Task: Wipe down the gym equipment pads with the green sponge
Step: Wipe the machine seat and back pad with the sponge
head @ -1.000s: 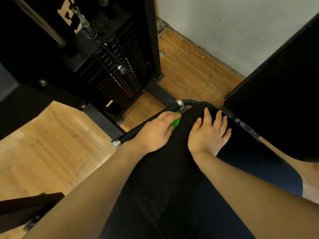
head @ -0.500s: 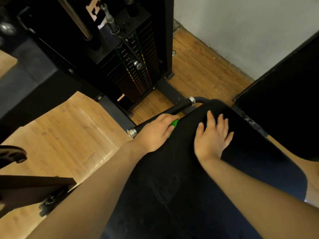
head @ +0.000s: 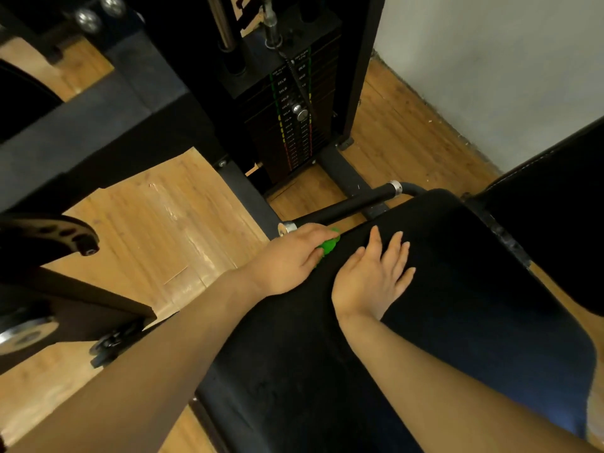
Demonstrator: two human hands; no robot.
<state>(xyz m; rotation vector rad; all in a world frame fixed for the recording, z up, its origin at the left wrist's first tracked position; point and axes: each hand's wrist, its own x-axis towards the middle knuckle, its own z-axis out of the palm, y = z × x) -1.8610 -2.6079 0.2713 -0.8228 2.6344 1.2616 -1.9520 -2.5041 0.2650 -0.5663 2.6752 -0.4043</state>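
Left hand [head: 287, 256] apparently clutching green sponge [head: 327, 246] against seat pad [head: 457, 289]

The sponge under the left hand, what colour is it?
Bright green sponge, seen in the head view.

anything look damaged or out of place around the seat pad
Nothing on the seat pad stands out. The wooden floor left of it has pale, scuffed patches. The left hand grips the green sponge at the pad's edge; the right hand rests flat.
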